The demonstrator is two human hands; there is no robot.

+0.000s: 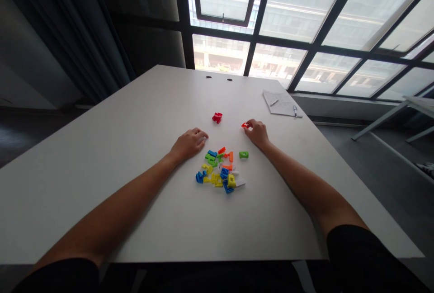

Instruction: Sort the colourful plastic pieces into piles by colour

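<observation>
My right hand (258, 134) rests on the table with thumb and fingers pinched on a small orange-red plastic piece (244, 125). To the left, my left hand (190, 143) lies with its fingers curled together, and a bit of a white plastic piece (202, 139) shows at the fingertips. Between and below the hands spreads a loose pile of plastic pieces in blue, yellow, green, orange and white, among them a yellow piece (231, 181) and a blue piece (200, 177). A green piece (243, 154) lies apart, nearer my right hand. Beyond both hands sits a cluster of red pieces (217, 118).
The white table (162, 220) reaches toward the windows. At its right edge lies a sheet of paper (280, 103) with a pen (274, 102) on it and another pen (295, 111) near its corner. Two round cable holes are at the far end. A dark curtain (77, 26) hangs left.
</observation>
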